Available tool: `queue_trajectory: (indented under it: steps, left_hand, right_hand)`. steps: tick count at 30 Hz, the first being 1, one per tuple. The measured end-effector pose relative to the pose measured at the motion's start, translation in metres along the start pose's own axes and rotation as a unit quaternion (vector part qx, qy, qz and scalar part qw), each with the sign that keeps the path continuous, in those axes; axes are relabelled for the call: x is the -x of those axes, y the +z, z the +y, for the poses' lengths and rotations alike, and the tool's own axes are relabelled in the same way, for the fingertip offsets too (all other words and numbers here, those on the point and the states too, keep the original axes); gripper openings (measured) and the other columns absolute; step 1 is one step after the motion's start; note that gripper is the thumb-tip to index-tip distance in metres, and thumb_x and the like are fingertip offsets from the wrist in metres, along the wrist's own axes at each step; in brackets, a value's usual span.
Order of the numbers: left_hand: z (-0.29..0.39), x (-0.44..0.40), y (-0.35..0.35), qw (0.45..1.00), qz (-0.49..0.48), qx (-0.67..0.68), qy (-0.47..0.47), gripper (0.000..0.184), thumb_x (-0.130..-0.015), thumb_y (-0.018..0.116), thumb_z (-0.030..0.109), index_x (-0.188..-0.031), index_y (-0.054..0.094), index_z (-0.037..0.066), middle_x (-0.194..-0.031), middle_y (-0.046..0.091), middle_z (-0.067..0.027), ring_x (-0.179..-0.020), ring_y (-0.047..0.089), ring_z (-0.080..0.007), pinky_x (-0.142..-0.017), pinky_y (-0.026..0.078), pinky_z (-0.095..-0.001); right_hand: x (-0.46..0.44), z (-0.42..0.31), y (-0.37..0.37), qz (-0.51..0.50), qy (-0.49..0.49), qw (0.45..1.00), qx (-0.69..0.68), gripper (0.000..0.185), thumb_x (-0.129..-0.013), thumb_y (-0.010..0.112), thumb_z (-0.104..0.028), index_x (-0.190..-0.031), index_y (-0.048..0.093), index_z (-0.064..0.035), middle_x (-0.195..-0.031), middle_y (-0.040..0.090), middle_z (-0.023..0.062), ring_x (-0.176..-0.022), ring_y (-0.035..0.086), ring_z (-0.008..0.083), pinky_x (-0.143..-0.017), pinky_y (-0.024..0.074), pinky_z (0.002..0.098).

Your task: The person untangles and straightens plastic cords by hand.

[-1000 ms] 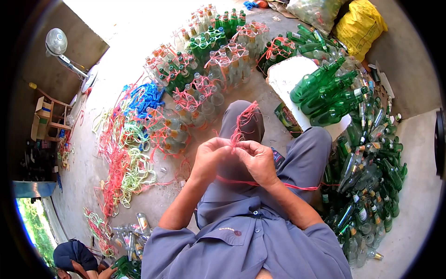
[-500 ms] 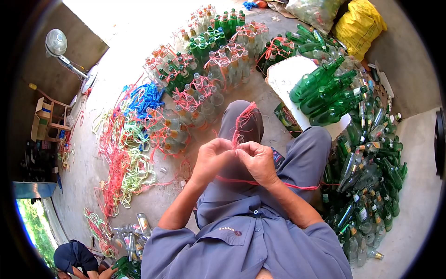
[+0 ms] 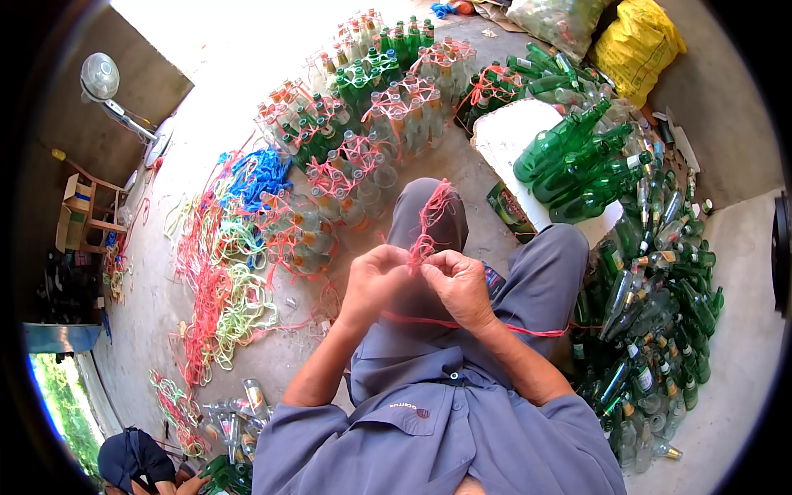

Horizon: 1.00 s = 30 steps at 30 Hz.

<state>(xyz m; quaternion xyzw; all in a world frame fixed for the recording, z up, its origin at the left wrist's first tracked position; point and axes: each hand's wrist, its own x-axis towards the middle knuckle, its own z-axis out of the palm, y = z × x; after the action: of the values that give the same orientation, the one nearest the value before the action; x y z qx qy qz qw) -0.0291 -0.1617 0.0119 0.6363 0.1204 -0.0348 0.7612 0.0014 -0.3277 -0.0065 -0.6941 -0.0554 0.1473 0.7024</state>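
Observation:
Both hands meet above my lap, pinching a tangled red plastic string (image 3: 426, 221). My left hand (image 3: 375, 285) has its thumb and fingers closed on the string's knotted part. Close against it, my right hand (image 3: 459, 289) grips the same bunch between thumb and forefinger. The frayed upper end of the string lies over my knee (image 3: 445, 198). Another red strand (image 3: 528, 332) runs across my lap beneath my wrists and off to the right. Exactly how the knot is laid between the fingertips is hidden.
Glass bottles bundled with red string (image 3: 404, 115) stand ahead. A white board (image 3: 503, 136) carries several green bottles (image 3: 577, 165). Loose bottles (image 3: 652, 305) are heaped at right. Coloured string (image 3: 219, 297) lies at left, near a fan (image 3: 101, 76). Another person (image 3: 136, 462) bends at lower left.
The fingertips have shifted slightly apart, and more of the red tangle shows between them. At lower left the other person has moved a little.

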Motion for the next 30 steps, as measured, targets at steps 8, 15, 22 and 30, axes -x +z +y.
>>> queue_trajectory:
  steps: [8, 15, 22, 30]
  left_hand:
    - [-0.006, -0.003, -0.012, 0.988, 0.002, 0.133, -0.074, 0.008, -0.086, 0.066, 0.002, -0.092, 0.065, -0.003, -0.077, 0.066, -0.006, -0.061, 0.057, -0.0078, -0.055, 0.046, -0.0197]
    - [-0.009, -0.003, -0.012, 0.99, -0.007, 0.126, -0.068, 0.009, -0.086, 0.068, 0.003, -0.092, 0.066, -0.003, -0.077, 0.066, -0.0057, -0.062, 0.057, -0.0077, -0.057, 0.046, -0.0199]
    - [-0.01, 0.0, -0.01, 0.992, -0.013, 0.12, -0.037, 0.012, -0.085, 0.069, 0.006, -0.094, 0.066, -0.002, -0.078, 0.067, -0.0049, -0.064, 0.057, -0.0065, -0.058, 0.045, -0.0191]
    - [-0.006, 0.004, -0.006, 0.997, -0.022, 0.069, -0.015, 0.011, -0.086, 0.066, 0.002, -0.096, 0.064, -0.003, -0.083, 0.067, -0.0039, -0.07, 0.059, -0.0055, -0.063, 0.046, -0.0187]
  right_hand:
    - [0.001, -0.004, 0.001, -0.03, 0.042, 0.996, -0.071, 0.015, -0.088, 0.068, -0.006, -0.099, 0.07, 0.0036, -0.088, 0.072, 0.0044, -0.079, 0.062, 0.0073, -0.071, 0.0506, 0.0235]
    - [-0.002, -0.003, 0.002, -0.059, 0.023, 0.997, -0.032, 0.016, -0.089, 0.067, -0.004, -0.103, 0.07, 0.0037, -0.092, 0.072, 0.0044, -0.081, 0.062, 0.0056, -0.073, 0.0504, 0.0211]
    - [0.002, -0.002, 0.008, -0.041, 0.06, 0.991, -0.109, 0.01, -0.087, 0.068, -0.005, -0.093, 0.07, 0.0027, -0.084, 0.07, 0.002, -0.074, 0.06, 0.0057, -0.066, 0.048, 0.0216]
    - [0.002, -0.004, 0.003, -0.054, 0.094, 0.985, -0.136, 0.007, -0.089, 0.067, -0.005, -0.089, 0.069, 0.0015, -0.077, 0.066, -0.0005, -0.064, 0.053, 0.0022, -0.057, 0.0416, 0.0178]
